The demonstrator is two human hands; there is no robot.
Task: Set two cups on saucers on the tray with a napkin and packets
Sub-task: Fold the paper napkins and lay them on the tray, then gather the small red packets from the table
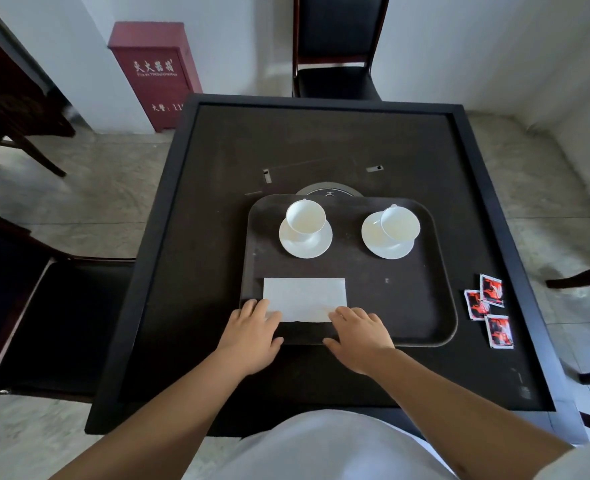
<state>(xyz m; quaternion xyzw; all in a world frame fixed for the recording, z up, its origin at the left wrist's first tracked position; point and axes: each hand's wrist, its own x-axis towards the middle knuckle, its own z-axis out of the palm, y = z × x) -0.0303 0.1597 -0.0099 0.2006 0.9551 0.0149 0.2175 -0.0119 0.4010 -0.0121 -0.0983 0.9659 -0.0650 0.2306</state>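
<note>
Each grip is flat and open: left hand (pixel 252 336) and right hand (pixel 357 336) press the napkin (pixel 304 297) corners on the tray (pixel 407 306); smooth it gently outward, keeping edges straight.

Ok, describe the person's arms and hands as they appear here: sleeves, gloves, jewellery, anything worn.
Both forearms are bare to the frame's bottom edge. The left hand and right hand wear no gloves, and no rings, watch or bracelet show. A white garment covers the torso below.
</note>
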